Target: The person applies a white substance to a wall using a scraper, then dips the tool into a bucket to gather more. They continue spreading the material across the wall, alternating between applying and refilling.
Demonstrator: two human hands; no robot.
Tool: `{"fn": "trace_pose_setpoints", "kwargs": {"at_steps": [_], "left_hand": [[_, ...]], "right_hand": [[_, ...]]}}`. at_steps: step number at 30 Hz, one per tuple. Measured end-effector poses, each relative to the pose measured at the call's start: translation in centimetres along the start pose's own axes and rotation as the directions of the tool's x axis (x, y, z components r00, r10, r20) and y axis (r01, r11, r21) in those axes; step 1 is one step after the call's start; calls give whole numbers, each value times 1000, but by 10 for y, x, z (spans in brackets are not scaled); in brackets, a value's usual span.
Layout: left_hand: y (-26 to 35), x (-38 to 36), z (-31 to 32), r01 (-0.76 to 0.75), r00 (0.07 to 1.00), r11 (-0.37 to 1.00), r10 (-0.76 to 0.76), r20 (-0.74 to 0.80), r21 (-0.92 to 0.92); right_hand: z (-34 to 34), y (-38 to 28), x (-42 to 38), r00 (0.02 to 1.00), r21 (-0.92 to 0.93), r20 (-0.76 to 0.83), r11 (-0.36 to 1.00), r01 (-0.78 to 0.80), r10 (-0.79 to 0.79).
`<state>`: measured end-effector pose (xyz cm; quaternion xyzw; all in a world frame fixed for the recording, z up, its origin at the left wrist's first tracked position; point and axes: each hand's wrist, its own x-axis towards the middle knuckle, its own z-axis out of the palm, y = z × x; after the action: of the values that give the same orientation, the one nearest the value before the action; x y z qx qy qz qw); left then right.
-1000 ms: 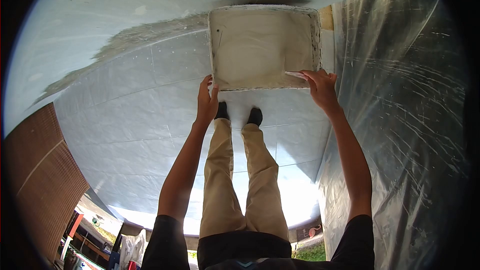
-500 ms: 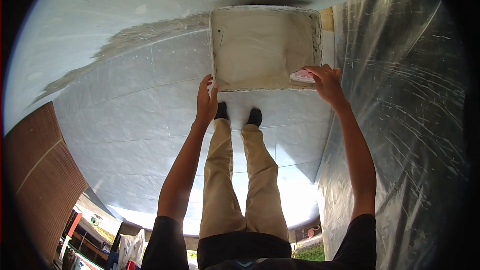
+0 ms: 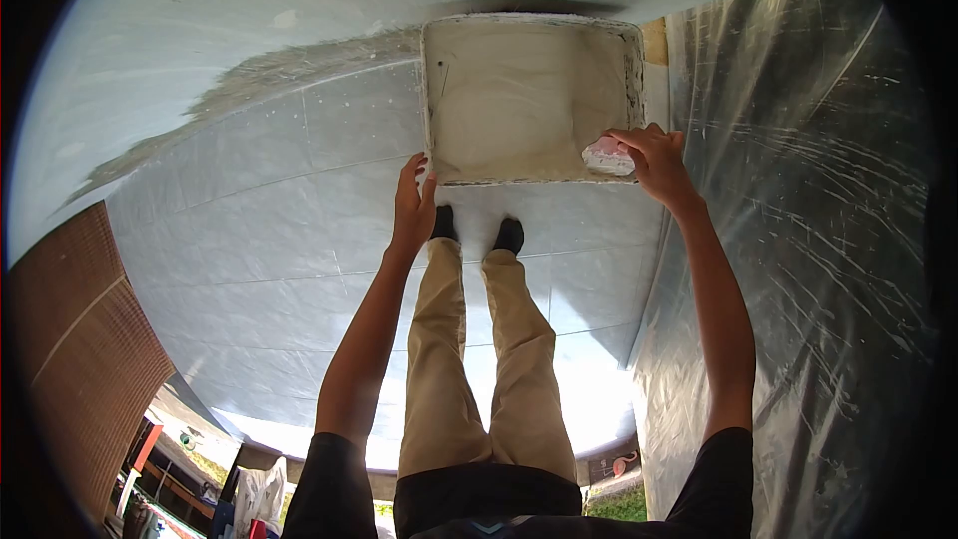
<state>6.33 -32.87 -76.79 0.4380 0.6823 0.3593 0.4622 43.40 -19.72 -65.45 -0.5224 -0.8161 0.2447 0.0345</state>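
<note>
A rectangular tray (image 3: 509,90) with a flaking, whitish-crusted rim has a pale off-white layer across its inside. At its near left corner is my left hand (image 3: 411,205), fingers along the outer side and thumb by the rim, closed on the edge as far as I can see. My right hand (image 3: 661,168) reaches over the near right corner. Its fingers pinch a pink, sponge-like pad (image 3: 609,155) smeared with white, which lies against the inside of the tray. The palm side of that hand is hidden.
My feet (image 3: 509,235) in black socks stand on a grey sheet-like floor (image 3: 249,230) below the tray. A shiny plastic sheet (image 3: 788,190) hangs along the right. A pale wall (image 3: 329,0) rises beyond, and a brown corrugated panel (image 3: 80,339) is at the left.
The pink pad has tilted or shifted slightly, so more of its white-smeared face shows. My right hand has moved a little with it; my left hand stays at the tray's corner.
</note>
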Motion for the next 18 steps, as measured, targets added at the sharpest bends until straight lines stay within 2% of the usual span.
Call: {"fn": "trace_pose_setpoints", "kwargs": {"at_steps": [15,18], "left_hand": [[2,-3,0,1,1000,1000,-1,-1,11],[2,-4,1,5,1000,1000,-5,-3,-3]], "right_hand": [[7,1,5,999,26,2,999,36,-36],[5,-1,8,998,-5,45,999,36,-36]]}}
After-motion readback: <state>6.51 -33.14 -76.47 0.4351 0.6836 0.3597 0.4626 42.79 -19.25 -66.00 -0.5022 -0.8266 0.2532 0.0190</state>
